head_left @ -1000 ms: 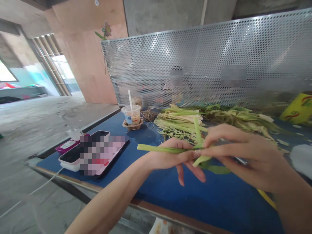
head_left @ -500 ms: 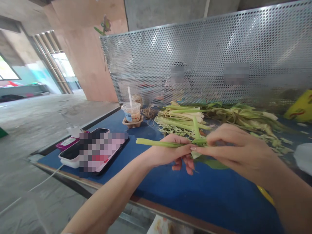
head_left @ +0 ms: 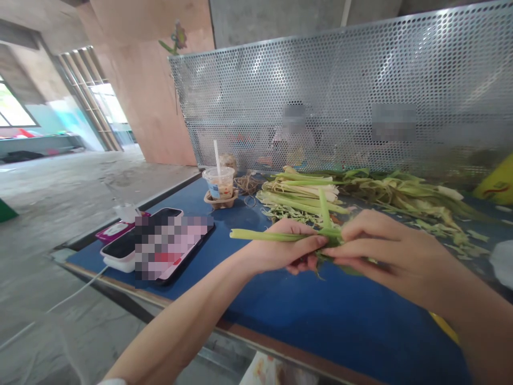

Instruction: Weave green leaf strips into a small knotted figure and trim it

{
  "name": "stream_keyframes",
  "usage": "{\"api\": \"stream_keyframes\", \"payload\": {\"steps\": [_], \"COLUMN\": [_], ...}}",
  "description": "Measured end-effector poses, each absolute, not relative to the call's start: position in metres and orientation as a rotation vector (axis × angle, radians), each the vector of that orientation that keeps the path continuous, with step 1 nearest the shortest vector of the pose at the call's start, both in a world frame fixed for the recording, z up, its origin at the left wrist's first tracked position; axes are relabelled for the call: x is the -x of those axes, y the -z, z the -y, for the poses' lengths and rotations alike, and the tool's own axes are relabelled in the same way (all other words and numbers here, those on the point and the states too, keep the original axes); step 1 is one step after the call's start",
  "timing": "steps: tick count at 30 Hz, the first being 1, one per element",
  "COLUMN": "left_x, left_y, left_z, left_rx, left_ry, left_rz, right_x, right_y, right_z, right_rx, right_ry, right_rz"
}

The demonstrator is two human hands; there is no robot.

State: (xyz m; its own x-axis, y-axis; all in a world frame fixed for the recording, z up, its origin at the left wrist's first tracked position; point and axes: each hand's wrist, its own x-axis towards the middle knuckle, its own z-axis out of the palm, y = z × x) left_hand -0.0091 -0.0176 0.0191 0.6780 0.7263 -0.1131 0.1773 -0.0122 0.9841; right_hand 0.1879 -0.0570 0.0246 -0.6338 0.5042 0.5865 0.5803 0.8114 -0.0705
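Observation:
My left hand (head_left: 280,248) grips a long pale green stalk (head_left: 260,235) that points left over the blue table (head_left: 304,315). My right hand (head_left: 380,251) pinches the same stalk where green leaf strips cross and one strip (head_left: 324,208) stands up. Both hands meet above the table's middle. Behind them lies a pile of trimmed stalks (head_left: 300,192) and a heap of peeled leaves (head_left: 409,198).
A phone (head_left: 168,248) rests on a white power bank (head_left: 118,254) at the table's left, with a cable hanging off the edge. A plastic cup with a straw (head_left: 218,184) stands at the back. A perforated metal screen (head_left: 340,91) closes the far side; people sit behind it.
My left fingers have curled up under the stalk, and the loose leaf strip hanging below has been drawn in. Both hands stayed nearly in place.

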Motion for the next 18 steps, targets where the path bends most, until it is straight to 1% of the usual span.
{"api": "stream_keyframes", "payload": {"steps": [10, 13, 18], "left_x": [0.0101, 0.0099, 0.0098], "left_y": [-0.0181, -0.0193, -0.0208], "left_z": [0.0197, 0.0203, 0.0202], "left_rx": [-1.678, -1.659, -1.723], "left_ry": [-0.565, -0.576, -0.591], "left_rz": [-0.756, -0.718, -0.753], "right_x": [-0.1803, -0.1809, -0.1828], "right_y": [-0.0239, -0.0220, -0.0240], "right_z": [0.0542, 0.0547, 0.0534], "right_rx": [0.766, 0.726, 0.806], "right_ry": [0.283, 0.265, 0.163], "right_rz": [2.372, 2.350, 2.294]}}
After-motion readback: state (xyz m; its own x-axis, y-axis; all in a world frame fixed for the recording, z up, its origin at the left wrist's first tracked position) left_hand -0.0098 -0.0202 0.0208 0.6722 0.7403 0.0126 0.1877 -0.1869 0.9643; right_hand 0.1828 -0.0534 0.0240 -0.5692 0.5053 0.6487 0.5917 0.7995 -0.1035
